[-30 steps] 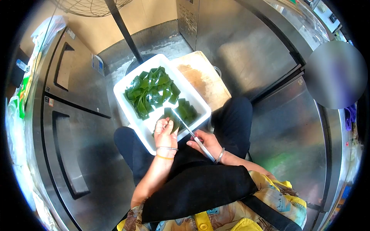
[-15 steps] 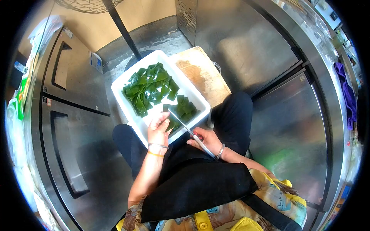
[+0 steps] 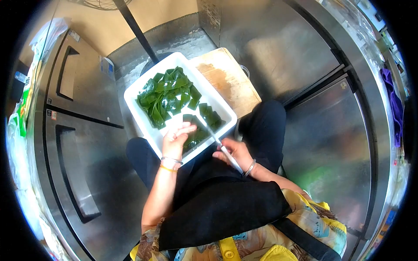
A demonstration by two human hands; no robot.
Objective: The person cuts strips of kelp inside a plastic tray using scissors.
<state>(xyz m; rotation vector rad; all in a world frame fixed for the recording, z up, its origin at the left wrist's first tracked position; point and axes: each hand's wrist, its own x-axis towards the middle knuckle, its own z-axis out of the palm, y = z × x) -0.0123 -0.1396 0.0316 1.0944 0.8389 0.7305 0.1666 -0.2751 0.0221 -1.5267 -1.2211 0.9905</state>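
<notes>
A white rectangular tub (image 3: 141, 117) rests over my lap, holding dark green kelp. The larger heap of kelp strips (image 3: 167, 95) fills its far left part, and smaller kelp pieces (image 3: 211, 116) lie at the near right. My left hand (image 3: 176, 138) is over the near left side, blurred, fingers stretched out and apart from the thumb, with no piece visibly gripped. My right hand (image 3: 236, 153) is closed around a long metal cutting tool (image 3: 228, 156) with a pale handle. Its thin blade points into the tub, between the kelp piles; knife or scissors, I cannot tell.
Under and beyond the tub is a wooden board (image 3: 226, 78) with a damp stain. Steel cabinets stand close on the left (image 3: 100, 174) and right (image 3: 326, 152). A dark pole (image 3: 137, 30) rises behind the tub. A purple cloth (image 3: 392, 106) hangs at the far right.
My left hand has shifted slightly left and its fingers have opened from a pinch at the kelp. The tool's tip has moved a little right and up, away from those fingers.
</notes>
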